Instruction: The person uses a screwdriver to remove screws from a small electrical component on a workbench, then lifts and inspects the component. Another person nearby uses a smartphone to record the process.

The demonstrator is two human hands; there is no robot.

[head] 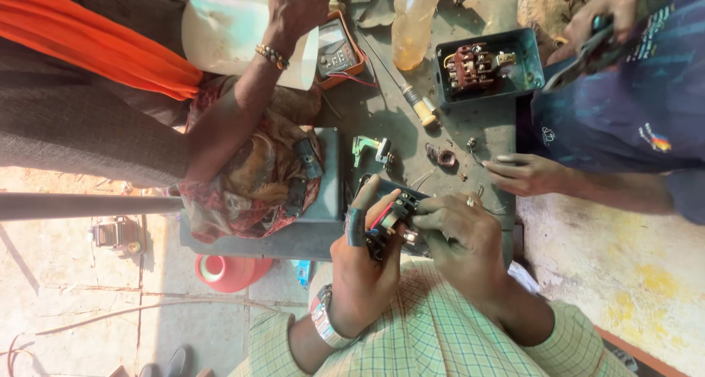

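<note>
My left hand (pixel 362 270), with a metal watch on the wrist, grips a dark electrical switch block (pixel 391 217) with red wire and metal contacts, held just above the near edge of the grey workbench (pixel 382 116). The left forefinger is wrapped in dark tape. My right hand (pixel 461 234), wearing a ring, closes on the block's right side, fingertips at the contacts. Part of the block is hidden under my fingers.
A green metal box (pixel 534 62) holds a brown contactor. A yellow-handled screwdriver (pixel 421 109), copper coil (pixel 443 156), metal bracket (pixel 369 148), plastic bottle (pixel 413 24) and multimeter (pixel 336 50) lie on the bench. Other people's hands (pixel 525 175) rest nearby. A patterned rag (pixel 253 182) lies left.
</note>
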